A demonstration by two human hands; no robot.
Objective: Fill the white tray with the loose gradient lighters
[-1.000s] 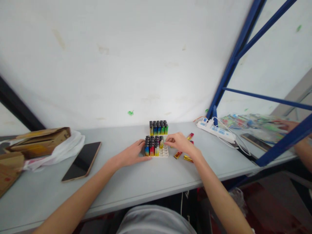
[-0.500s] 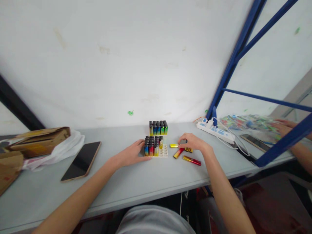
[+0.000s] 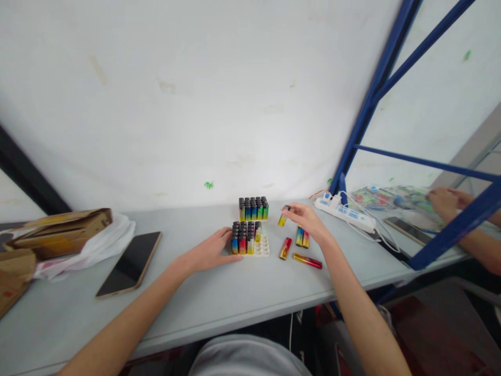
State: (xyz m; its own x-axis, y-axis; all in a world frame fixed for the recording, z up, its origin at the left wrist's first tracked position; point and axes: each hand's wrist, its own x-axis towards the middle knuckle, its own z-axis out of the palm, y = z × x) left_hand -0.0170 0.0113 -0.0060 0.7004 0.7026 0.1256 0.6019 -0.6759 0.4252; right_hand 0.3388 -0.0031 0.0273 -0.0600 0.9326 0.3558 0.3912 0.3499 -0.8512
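A white tray with rows of holes (image 3: 263, 247) stands on the table, its left part filled with upright, black-topped lighters (image 3: 242, 243) in blue, red and yellow. My left hand (image 3: 211, 250) grips the tray's left side, thumb along the front edge and fingers farther back. Raised a little above the table, my right hand (image 3: 303, 215) pinches a yellow lighter (image 3: 282, 219) by its black top, body tilted downward. Below that hand lie two lighters side by side (image 3: 302, 237), a red and gold lighter (image 3: 285, 248) and another red and gold lighter (image 3: 308, 260).
Behind the tray stands a block of upright lighters (image 3: 253, 210). A phone (image 3: 131, 263), cardboard boxes (image 3: 64, 232) and a white plastic bag (image 3: 121, 230) lie at left. To the right are a power strip (image 3: 346, 211) and a blue metal frame (image 3: 364, 115); another person's hands (image 3: 446, 202) show beyond it.
My right hand has lifted the yellow lighter off the table and turned it from lying flat to nearly upright. The lighters beneath are now uncovered. My left hand stays at the tray.
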